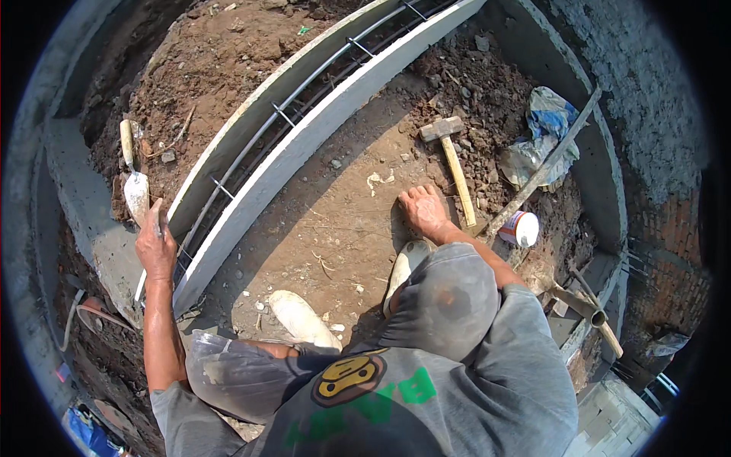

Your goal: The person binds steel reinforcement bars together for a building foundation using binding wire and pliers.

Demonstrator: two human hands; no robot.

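My left hand (156,247) is beside the near end of the left form board (199,179), close to the tip of a trowel (136,194). Its index finger points up and the other fingers are bent around a small greyish piece that I cannot make out. My right hand (425,211) rests on the dirt with its fingers curled under; whatever is beneath them is hidden. A sledgehammer (455,171) with a wooden handle lies just right of that hand. Steel reinforcing bars (285,101) with cross ties run between the left board and the right form board (320,129).
Right of the hammer are a wooden stick (550,164), a crumpled plastic sack (542,145) and a white-and-red can (521,228). A metal pipe (582,306) lies farther right. Concrete walls (560,57) bound the trench, with loose soil (483,99) and rubble along them.
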